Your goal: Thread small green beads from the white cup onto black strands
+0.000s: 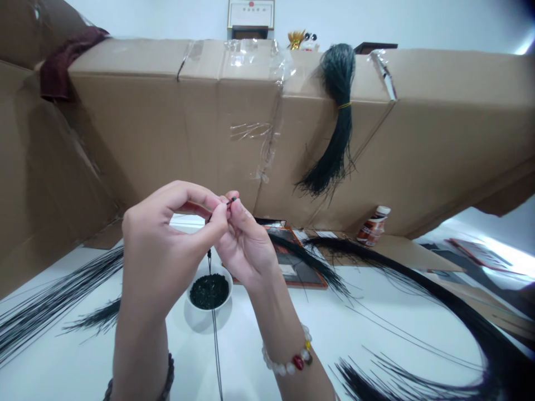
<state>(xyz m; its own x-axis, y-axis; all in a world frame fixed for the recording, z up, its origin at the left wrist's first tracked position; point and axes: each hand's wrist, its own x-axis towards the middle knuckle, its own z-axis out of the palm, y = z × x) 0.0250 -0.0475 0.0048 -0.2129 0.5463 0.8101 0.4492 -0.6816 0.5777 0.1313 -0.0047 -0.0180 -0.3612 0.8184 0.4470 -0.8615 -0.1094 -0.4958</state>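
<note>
My left hand is closed in a pinch, thumb against forefinger. Its fingertips meet those of my right hand, which is also pinching. Between them shows a small dark piece with a greenish tip; too little of it is visible to name its kind. Below the hands, a thin dark cord hangs in front of a white bowl. The bowl holds many tiny dark green bits, perhaps beads. Two thin strands run from the bowl towards the bottom edge.
Bundles of dark strands lie on the white table, left and right. A tied bundle hangs over a cardboard wall behind. A brown bottle with white cap and an orange-edged flat item are farther back.
</note>
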